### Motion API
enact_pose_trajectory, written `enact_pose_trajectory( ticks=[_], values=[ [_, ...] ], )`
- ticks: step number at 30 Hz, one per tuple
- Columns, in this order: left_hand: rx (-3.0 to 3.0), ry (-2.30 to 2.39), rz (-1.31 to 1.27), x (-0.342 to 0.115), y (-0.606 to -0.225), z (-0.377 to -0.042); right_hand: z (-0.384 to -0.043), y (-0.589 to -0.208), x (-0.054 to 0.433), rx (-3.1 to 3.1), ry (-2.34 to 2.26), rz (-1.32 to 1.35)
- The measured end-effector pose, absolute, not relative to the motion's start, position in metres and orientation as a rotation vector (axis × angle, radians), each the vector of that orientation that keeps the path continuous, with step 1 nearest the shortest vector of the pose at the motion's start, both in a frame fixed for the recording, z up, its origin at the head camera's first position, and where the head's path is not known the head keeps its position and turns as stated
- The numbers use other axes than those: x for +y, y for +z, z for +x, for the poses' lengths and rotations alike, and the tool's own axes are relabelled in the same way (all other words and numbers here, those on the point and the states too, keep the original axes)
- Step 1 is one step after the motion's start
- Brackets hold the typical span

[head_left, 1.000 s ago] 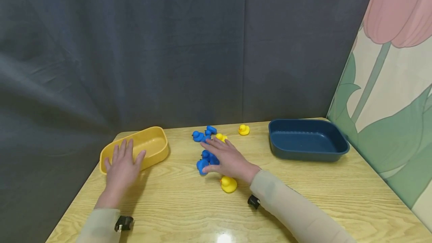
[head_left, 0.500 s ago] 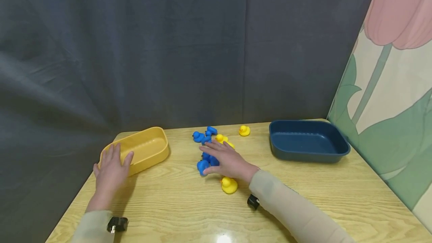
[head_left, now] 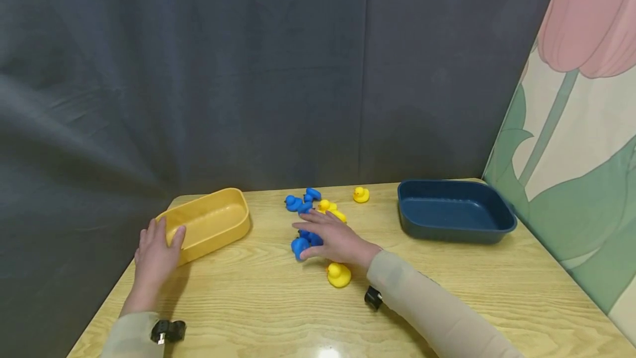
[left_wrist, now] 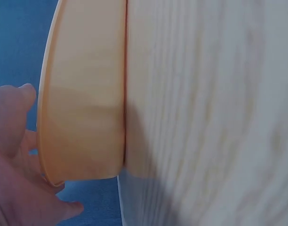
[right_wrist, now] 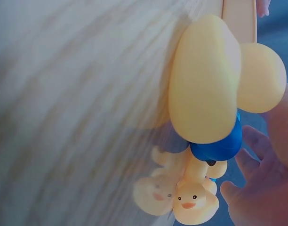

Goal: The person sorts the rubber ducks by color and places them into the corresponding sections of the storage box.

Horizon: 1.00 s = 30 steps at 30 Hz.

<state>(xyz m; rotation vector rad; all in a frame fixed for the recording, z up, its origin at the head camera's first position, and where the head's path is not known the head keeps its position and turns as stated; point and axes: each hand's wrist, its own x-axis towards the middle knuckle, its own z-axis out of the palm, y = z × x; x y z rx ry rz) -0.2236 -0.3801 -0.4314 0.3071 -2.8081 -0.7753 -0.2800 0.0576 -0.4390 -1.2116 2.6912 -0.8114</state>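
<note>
At lower middle, I see the right hand (head_left: 338, 241), fingers apart over the blue ducks (head_left: 300, 248), seemingly to span them, while at lower left the left hand (head_left: 155, 254), thumb parted, lies at the yellow tray (head_left: 223, 238), perhaps to steady it.

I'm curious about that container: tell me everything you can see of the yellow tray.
The yellow tray is open-topped, oblong, round-cornered and smooth, apparently plastic. It sits upright, angled, at the left of the table, nothing showing inside. The left hand is at its near end; contact is unclear.
</note>
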Motion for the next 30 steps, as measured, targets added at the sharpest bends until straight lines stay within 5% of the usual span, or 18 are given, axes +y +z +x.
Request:
enact_pose_trajectory(
  ticks=[30],
  values=[
    [-2.698,-1.183,0.436,-0.395,-0.442,-0.234,-0.292,-0.439,0.064,2.635,-0.825,-1.235]
  ],
)
